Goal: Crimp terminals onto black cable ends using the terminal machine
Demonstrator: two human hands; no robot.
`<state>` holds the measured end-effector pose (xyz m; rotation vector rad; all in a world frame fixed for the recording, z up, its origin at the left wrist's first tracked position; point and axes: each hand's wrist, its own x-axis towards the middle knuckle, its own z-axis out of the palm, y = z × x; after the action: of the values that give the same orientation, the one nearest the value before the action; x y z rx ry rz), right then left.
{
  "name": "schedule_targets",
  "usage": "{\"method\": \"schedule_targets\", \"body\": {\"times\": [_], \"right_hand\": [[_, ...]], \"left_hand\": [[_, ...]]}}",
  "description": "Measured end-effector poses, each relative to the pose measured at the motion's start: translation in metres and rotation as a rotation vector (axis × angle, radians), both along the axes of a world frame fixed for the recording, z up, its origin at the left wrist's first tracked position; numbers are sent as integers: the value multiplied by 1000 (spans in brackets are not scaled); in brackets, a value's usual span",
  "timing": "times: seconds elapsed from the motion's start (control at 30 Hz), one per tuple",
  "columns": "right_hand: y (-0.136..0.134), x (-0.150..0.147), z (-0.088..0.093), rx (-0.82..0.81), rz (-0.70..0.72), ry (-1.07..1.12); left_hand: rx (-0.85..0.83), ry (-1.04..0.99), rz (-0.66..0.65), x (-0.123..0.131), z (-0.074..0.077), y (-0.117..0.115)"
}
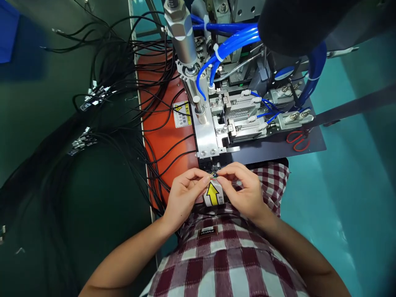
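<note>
Yellowish wire ends (212,175): likely light, soft, easily bent; we should grip near the tips.
Left hand (187,190): pinching them.
Right hand (243,190): seemingly pinching them too; details tiny.

Cables (107,62) lie left of the machine (244,117), scissors (305,133) right.

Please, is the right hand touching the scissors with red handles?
Apart. The head view shows the right hand clearly away from the red-handled scissors, with checked cloth and dark plate visible between them.
</note>
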<state>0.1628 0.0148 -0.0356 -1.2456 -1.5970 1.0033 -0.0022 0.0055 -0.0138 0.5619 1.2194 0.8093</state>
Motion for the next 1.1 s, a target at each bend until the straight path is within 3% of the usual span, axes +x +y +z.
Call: {"method": "schedule_targets", "body": {"times": [0.17,0.37,0.47,0.57,0.73,0.8,0.9,1.1], "right_hand": [[1,-3,0,118,15,-64],[0,4,-4,403,48,-337],[-2,3,-6,462,54,-335],[-6,-3,-7,256,48,-162],[-7,-7,-3,-471,81,311],[-3,-5,0,-670,144,461],[6,1,4,-797,250,559],[18,8,7,-859,431,601]], "left_hand": [[19,7,-16,-1,-2,-1],[45,23,-13,0,-3,1],[85,33,19,0,-3,1],[111,24,19,-1,-4,1],[112,2,-32,-6,-7,-2],[99,-29,-59,-8,-6,-2],[62,-83,-98,-11,-4,0],[-70,-177,-235,-16,3,10]]}}
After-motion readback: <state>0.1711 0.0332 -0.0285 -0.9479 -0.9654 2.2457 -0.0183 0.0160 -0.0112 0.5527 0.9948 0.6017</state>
